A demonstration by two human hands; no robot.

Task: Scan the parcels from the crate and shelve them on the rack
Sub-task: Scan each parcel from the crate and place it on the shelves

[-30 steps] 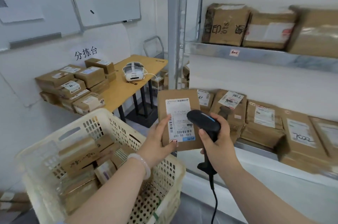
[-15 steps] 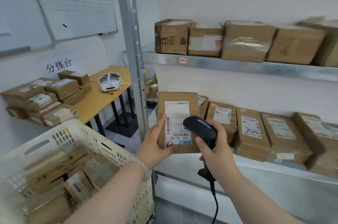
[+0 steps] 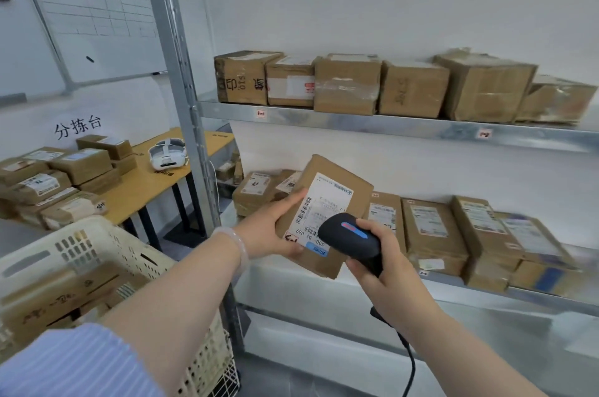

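Grips a flat brown parcel (image 3: 343, 176) in the left hand (image 3: 270, 229), thumb laid on the face beside the white label, fingers curled under the lower edge. Wraps the right hand (image 3: 389, 273) round the handle of a black scanner (image 3: 351, 236), head just over the parcel's lower right corner and overlapping the label's edge; whether touching, cannot tell. Trails a dark cable (image 3: 411, 367) down from the handle. Wears a pale bracelet (image 3: 238, 246) on the left wrist and a blue striped sleeve (image 3: 77, 361) farther up the arm. Holds the parcel tilted, label up, in the air in front of the lower shelf (image 3: 453, 285) of the metal rack (image 3: 180, 98), outside the crate (image 3: 107, 244). Stands beside that cream perforated crate at lower left, more brown parcels lying inside. Faces rows of taped boxes (image 3: 346, 85) on the upper shelf (image 3: 356, 122) and flatter ones on the lower shelf. Beyond the rack's post: a wooden worktop (image 3: 152, 189) stacked with parcels, a white headset (image 3: 167, 153) on it, a whiteboard (image 3: 97, 7) on the wall above.
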